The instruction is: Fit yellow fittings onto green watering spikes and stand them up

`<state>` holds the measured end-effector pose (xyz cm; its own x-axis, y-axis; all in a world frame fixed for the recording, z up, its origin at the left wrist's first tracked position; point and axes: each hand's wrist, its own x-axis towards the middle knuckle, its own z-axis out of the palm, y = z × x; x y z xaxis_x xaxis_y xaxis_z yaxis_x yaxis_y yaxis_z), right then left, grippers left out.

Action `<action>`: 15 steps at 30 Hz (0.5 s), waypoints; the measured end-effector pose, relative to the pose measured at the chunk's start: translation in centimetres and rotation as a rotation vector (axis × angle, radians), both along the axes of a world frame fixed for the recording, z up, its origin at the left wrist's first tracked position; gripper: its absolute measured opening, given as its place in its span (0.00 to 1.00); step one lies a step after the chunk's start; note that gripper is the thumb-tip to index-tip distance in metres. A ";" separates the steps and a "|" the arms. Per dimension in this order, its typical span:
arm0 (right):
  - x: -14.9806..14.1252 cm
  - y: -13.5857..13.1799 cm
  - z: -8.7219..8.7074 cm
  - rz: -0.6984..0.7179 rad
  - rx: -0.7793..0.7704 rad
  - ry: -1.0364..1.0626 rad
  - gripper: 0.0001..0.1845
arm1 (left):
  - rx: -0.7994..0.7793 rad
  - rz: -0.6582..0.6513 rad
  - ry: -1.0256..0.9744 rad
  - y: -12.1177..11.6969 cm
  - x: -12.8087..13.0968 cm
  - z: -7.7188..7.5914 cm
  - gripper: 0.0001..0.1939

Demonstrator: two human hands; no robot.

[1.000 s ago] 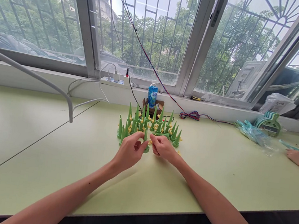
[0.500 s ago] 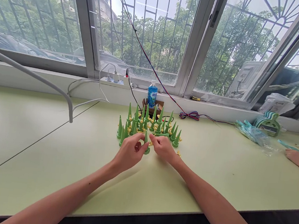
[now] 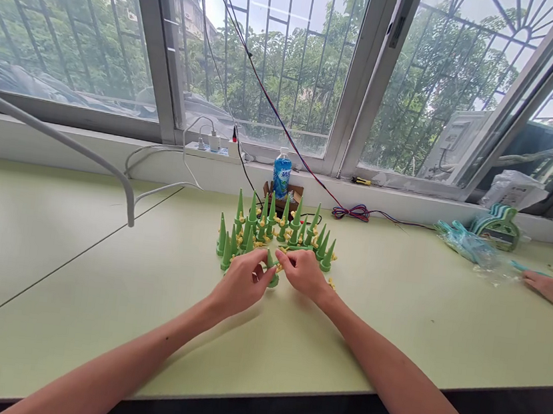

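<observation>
The green cone (image 3: 270, 261) is in front of you at the near side of the cluster, its tip up and its round base low, between your two hands. Your left hand (image 3: 242, 280) holds it from its left side, thumb and fingers closed on the body, which likely steadies it and leaves the side towards your other hand exposed. A small yellow piece (image 3: 279, 268) sits at that side, by the fingertips of your right hand (image 3: 303, 274). Those fingers are curled in narrow; you cannot tell from this view whether they grip the piece or only press on it. Beyond your hands, more green cones (image 3: 239, 208) stand upright with yellow pieces among them, probably grouped there to stay within reach while leaving the near tabletop (image 3: 258, 352) for your forearms. Behind them are a cardboard box (image 3: 298, 193) and a blue bottle (image 3: 282, 175). Well off to your right lie a clear plastic bag (image 3: 473, 250) and another person's hand (image 3: 544, 285).
</observation>
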<state>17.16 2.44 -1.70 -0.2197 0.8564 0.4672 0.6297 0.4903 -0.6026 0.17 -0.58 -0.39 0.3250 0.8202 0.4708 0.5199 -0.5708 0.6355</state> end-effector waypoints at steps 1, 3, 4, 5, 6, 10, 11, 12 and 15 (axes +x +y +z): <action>0.0 0.0 0.0 -0.003 0.004 0.001 0.31 | -0.003 -0.002 0.012 0.1 0.0 0.0 0.13; 0.0 0.1 0.0 -0.012 0.014 0.002 0.31 | 0.007 -0.002 0.045 0.2 0.0 -0.2 0.12; 0.0 0.1 0.0 -0.017 0.018 0.000 0.31 | 0.019 0.001 0.064 0.3 -0.1 -0.3 0.13; 0.0 0.1 -0.1 -0.022 0.022 -0.003 0.30 | 0.033 0.004 0.082 0.3 -0.1 -0.4 0.13; 0.0 0.1 -0.1 -0.026 0.025 -0.006 0.30 | 0.041 0.004 0.096 0.4 -0.1 -0.6 0.13; 0.0 0.2 -0.2 -0.035 0.032 -0.014 0.28 | -0.014 -0.026 0.106 0.5 -0.1 -0.9 0.12; 0.0 0.2 -0.2 -0.035 0.032 -0.015 0.28 | -0.031 -0.034 0.097 0.5 -0.1 -0.9 0.12; 0.0 0.2 -0.2 -0.037 0.031 -0.016 0.28 | -0.043 -0.038 0.086 0.6 -0.1 -0.9 0.12; 0.0 0.2 -0.2 -0.044 0.032 -0.018 0.27 | -0.057 -0.044 0.070 0.7 -0.2 -0.9 0.11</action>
<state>17.21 2.66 -1.87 -0.1912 0.8498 0.4912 0.6614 0.4813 -0.5752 -0.02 0.09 -1.34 0.3917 0.8293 0.3985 0.5395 -0.5579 0.6306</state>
